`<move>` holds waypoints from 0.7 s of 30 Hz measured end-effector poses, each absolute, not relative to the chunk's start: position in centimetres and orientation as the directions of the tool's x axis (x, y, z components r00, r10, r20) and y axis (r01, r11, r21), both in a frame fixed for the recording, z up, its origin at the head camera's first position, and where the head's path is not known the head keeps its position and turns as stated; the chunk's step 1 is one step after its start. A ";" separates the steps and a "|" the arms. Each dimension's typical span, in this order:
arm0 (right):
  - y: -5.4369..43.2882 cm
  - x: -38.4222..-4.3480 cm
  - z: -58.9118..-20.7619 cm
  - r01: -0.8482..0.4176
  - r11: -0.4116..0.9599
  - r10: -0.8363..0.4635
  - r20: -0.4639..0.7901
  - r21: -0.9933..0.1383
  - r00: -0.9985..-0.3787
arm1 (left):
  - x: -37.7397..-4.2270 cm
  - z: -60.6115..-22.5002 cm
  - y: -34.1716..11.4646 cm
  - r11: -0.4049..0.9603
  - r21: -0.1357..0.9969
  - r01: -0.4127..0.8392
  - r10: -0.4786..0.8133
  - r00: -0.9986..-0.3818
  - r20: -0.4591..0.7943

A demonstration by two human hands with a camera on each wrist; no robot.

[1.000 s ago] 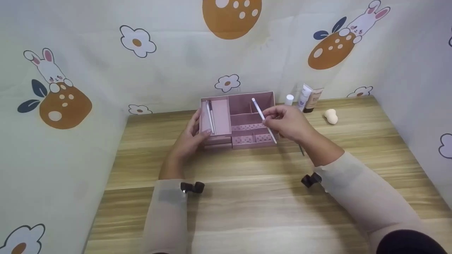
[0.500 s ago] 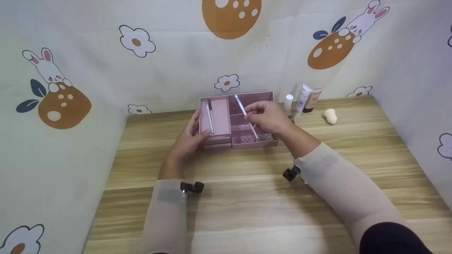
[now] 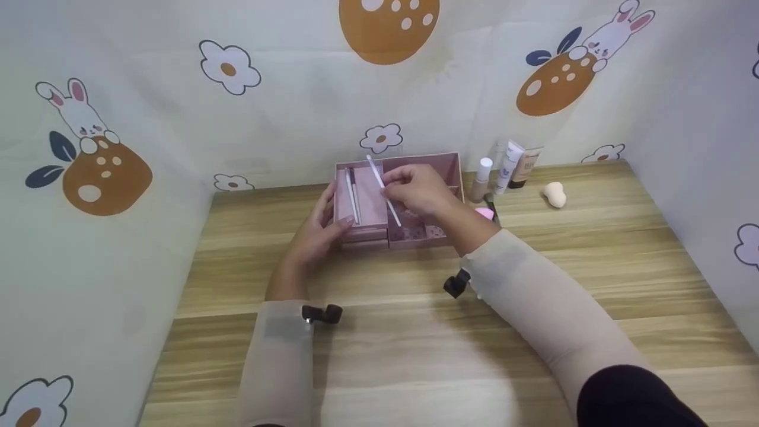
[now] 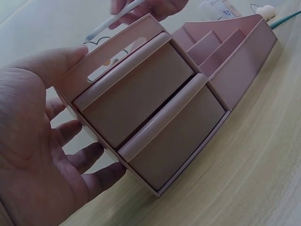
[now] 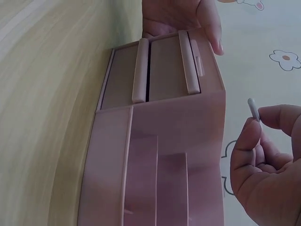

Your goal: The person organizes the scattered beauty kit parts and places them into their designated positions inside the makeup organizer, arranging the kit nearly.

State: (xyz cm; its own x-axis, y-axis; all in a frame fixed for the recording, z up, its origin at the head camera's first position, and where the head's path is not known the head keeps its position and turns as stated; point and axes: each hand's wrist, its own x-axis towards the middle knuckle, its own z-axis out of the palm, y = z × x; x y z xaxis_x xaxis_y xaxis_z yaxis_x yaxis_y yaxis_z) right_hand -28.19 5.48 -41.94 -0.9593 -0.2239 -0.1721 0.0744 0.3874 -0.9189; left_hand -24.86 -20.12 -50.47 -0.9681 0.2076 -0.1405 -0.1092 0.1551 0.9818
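A pink makeup organizer (image 3: 370,201) stands at the table's back edge, with an upper tray at left, two drawers below it and open compartments at right. My left hand (image 3: 320,234) holds its left side, thumb at the tray's front corner and fingers along the side wall (image 4: 89,155). Between thumb and fingertips, my right hand (image 3: 418,193) pinches a slim white pen-like stick (image 3: 376,172), tilted above the tray's right edge. In the right wrist view only a short end of the stick (image 5: 253,109) shows. Two similar slim sticks (image 3: 352,198) lie side by side in the tray.
Right of the organizer stand a white-capped bottle (image 3: 482,178), a white tube (image 3: 508,169) and a beige tube (image 3: 526,168). A pink object (image 3: 485,212) and a dark brush (image 3: 491,204) lie near my right wrist. A beige makeup sponge (image 3: 555,194) sits farther right. Printed cloth (image 3: 296,118) walls the back.
My right hand has carried the white stick leftward from over the right compartments to the tray's right edge, uncovering the pink object. My left hand stays on the organizer.
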 end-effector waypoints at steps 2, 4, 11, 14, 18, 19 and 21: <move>4.8 -28.5 -41.8 0.092 0.366 -0.226 -0.185 -0.926 -0.957 | -24.9 -50.4 -20.1 0.148 0.982 -0.114 0.210 -0.967 -0.143; 4.1 -28.7 -41.5 0.105 0.352 -0.222 -0.192 -0.930 -0.956 | -24.8 -50.3 -20.1 0.142 0.983 -0.113 0.215 -0.966 -0.143; 2.4 -29.4 -41.3 0.111 0.380 -0.200 -0.199 -0.918 -0.959 | -24.8 -50.4 -20.2 0.151 0.985 -0.086 0.213 -0.970 -0.118; 1.8 -29.6 -41.3 0.113 0.396 -0.203 -0.207 -0.911 -0.957 | -24.8 -50.5 -20.2 0.156 0.984 -0.083 0.212 -0.970 -0.116; 1.3 -29.7 -41.5 0.102 0.427 -0.200 -0.203 -0.898 -0.959 | -24.8 -50.5 -20.2 0.167 0.982 -0.082 0.207 -0.971 -0.117; 1.2 -29.8 -41.5 0.096 0.436 -0.198 -0.200 -0.895 -0.960 | -24.8 -50.5 -20.2 0.173 0.982 -0.082 0.204 -0.972 -0.117; 1.0 -29.8 -41.6 0.092 0.449 -0.191 -0.196 -0.889 -0.962 | -24.7 -50.4 -20.1 0.159 0.984 -0.085 0.206 -0.972 -0.117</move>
State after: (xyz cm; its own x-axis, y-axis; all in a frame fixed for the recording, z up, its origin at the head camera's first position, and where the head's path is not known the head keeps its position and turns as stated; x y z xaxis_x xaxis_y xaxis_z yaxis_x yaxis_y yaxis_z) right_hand -29.76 1.03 -41.61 -0.9619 -0.1905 -0.1963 0.0923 0.4494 -0.8885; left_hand -24.70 -20.09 -50.38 -0.9715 0.2059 -0.1174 -0.0852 0.1586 0.9837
